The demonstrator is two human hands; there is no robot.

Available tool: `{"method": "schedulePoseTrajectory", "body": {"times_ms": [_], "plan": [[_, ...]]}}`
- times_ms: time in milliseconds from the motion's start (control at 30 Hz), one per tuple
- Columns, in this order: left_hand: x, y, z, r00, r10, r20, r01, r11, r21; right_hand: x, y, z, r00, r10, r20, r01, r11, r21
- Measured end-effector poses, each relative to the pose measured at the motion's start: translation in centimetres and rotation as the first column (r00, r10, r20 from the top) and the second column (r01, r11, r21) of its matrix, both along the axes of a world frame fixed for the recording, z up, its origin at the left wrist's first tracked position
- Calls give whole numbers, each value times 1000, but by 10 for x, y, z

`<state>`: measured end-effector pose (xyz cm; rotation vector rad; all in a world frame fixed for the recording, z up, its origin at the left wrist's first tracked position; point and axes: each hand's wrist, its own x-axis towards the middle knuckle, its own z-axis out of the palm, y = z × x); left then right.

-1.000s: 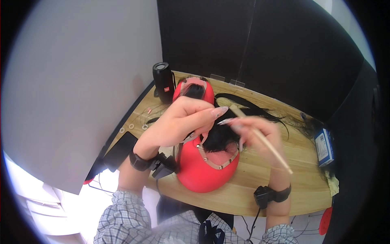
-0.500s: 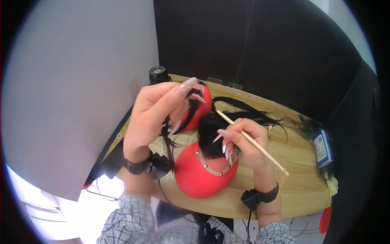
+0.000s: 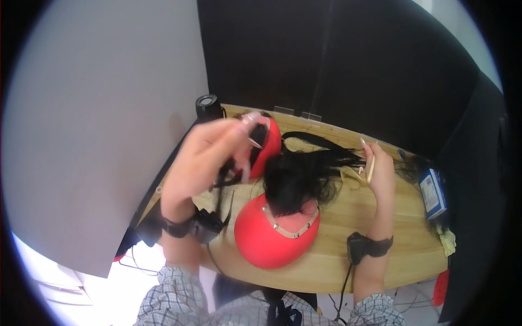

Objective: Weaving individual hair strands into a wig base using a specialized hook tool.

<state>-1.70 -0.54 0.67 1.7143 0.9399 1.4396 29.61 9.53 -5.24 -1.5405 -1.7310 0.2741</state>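
- The right hand (image 3: 383,171) is closed around a slender pale wooden stick (image 3: 371,169); its thumb and index tips point toward 12 o'clock, and whether they also pinch hair cannot be told.
- The left hand (image 3: 206,157), blurred, is raised with fingers bent; whether its fingertips meet or grip anything cannot be told.
- Between and below the hands, a smooth red rounded head form (image 3: 269,247) rests on the pale wood-grain table (image 3: 348,255).
- On that form sit pink mesh (image 3: 299,221), a beige band (image 3: 284,231) fixed with silvery round-headed pins, and a mass of loose black hair (image 3: 287,182).
- From that form, the right hand is at 2 o'clock, the left between 10 and 11.
- At 12 o'clock stands a second red form (image 3: 273,141), partly behind the left hand.
- Long straight black strands (image 3: 326,144) lie at 1 o'clock, reaching close to the right fingertips.
- Farther out are a black cylindrical speaker (image 3: 207,108) at 11 o'clock, a blue-and-white box (image 3: 433,194) between 2 and 3, and a crumpled pale-yellow cloth (image 3: 447,242) at 3.
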Motion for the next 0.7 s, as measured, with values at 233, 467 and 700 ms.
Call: {"method": "schedulePoseTrajectory", "body": {"times_ms": [233, 467, 700], "plan": [[33, 5, -7, 963, -262, -68, 244, 949, -198, -47, -68, 31, 685, 675, -274, -594, 735, 327], [36, 2, -10, 907, -350, -234, 293, 924, -247, -65, -87, 34, 663, 742, -105, -691, 660, 295], [40, 8, -19, 851, -358, -384, 330, 934, -139, -66, -76, 21, 734, 663, 148, -649, 621, 439]]}}
